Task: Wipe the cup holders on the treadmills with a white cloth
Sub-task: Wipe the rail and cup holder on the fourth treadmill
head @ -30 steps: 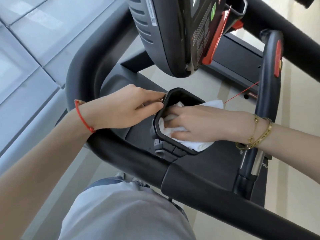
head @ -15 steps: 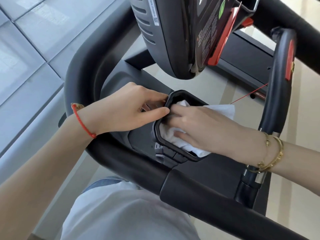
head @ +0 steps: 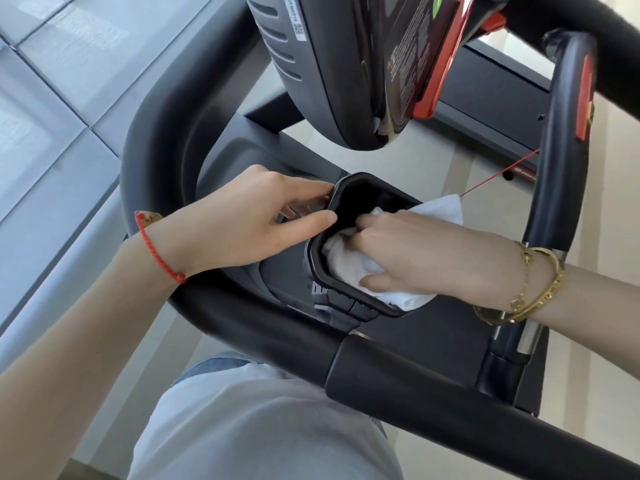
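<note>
- The right hand [head: 408, 258] is lying over the near right side of the black cup holder [head: 332, 202], fingers curled down into it and bunching the white cloth [head: 346, 265] against the inner wall.
- The white cloth is sitting partly inside the cup holder beneath the right hand; one end is spilling over the near right rim, another is sticking out past the far right rim beside a thin red cord [head: 498, 174].
- The left hand [head: 242, 223] is resting on the grey console tray [head: 235, 161] at the cup holder's left edge, thumb tip and index fingertip touching the outer rim, the fingers loosely bent and holding nothing.
- The cup holder is sitting in the tray inside the curve of the black handrail [head: 156, 140], below the console housing [head: 311, 64].
- Hidden: the right fingertips are buried in cloth; the holder's floor is in deep shadow and cannot be made out; the right rim is covered by hand and cloth.
- Cut off: the console housing runs out at the top edge; both forearms leave the frame.
- Writing: a white label strip [head: 294, 15] with small print and a code on the housing, and white text on the dark red-edged panel [head: 412, 46], are both too small to read.
- A red string bracelet [head: 156, 251] is circling the left wrist; gold bracelets [head: 530, 289] are circling the right.
</note>
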